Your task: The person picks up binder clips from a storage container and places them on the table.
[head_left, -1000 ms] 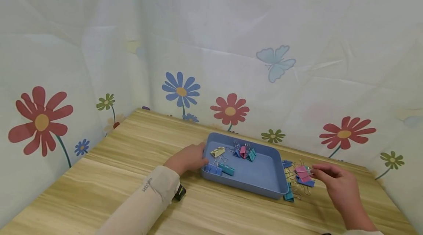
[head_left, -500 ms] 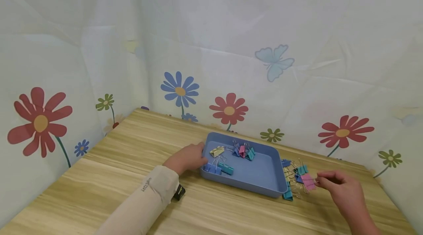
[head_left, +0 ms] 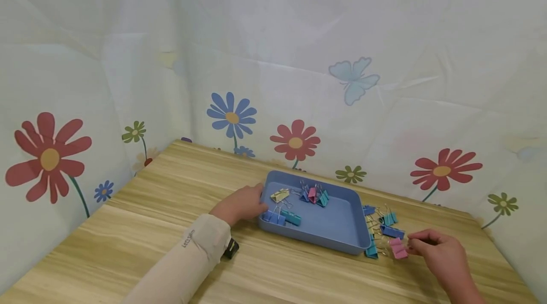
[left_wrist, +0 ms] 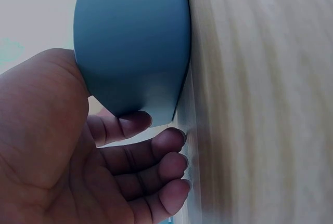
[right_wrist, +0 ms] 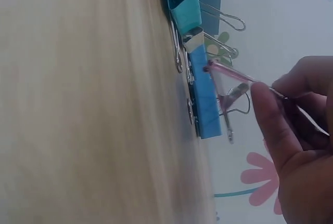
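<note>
I'm looking into a screened-off booth (head_left: 85, 76): flower-printed sheeting (head_left: 265, 23) rises behind the far edge of the wood-grain table (head_left: 107, 256), turning at its far left corner. Home or office, I can't tell.

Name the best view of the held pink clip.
Head view: the pink clip in the right hand shows its body plainly. The right wrist view is closer but blurred; the left wrist view lacks it.

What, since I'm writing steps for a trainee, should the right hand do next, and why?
Probably carry the pink clip left over the right side of the tray and lower it inside. The right hand pinches that clip to the right of the tray, the left hand holds the tray's left end, and other clips lie inside, leaving room on the right.
</note>
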`<state>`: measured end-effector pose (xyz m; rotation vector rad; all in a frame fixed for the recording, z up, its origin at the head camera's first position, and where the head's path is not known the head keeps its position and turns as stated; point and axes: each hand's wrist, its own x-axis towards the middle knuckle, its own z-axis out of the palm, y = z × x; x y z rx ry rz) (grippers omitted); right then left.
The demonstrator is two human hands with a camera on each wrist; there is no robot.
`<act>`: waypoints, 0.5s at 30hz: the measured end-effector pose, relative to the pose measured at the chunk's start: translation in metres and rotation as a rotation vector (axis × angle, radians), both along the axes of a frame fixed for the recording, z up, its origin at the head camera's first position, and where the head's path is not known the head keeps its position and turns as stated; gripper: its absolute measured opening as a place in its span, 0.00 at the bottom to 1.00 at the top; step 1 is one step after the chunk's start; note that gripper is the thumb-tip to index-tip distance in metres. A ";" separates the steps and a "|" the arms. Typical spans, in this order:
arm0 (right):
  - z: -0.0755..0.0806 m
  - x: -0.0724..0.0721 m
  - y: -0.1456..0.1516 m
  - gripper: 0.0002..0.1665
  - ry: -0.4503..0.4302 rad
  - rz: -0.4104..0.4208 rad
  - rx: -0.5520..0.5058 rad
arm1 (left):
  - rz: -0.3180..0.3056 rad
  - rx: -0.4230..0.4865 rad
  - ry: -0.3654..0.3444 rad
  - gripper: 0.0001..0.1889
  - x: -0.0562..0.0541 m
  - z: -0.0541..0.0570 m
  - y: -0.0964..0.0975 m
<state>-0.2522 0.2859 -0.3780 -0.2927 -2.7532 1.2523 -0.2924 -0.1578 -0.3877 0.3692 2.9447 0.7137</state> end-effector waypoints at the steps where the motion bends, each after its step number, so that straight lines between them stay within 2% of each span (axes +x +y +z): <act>1: -0.001 0.000 0.001 0.18 -0.009 0.007 0.002 | 0.001 -0.002 0.000 0.33 0.000 0.000 0.000; 9: -0.003 -0.002 0.004 0.18 -0.061 0.036 0.071 | 0.000 -0.012 0.012 0.32 0.000 0.001 0.000; 15: -0.003 -0.003 0.005 0.19 -0.075 0.041 0.076 | -0.001 -0.007 0.012 0.33 0.001 0.000 0.000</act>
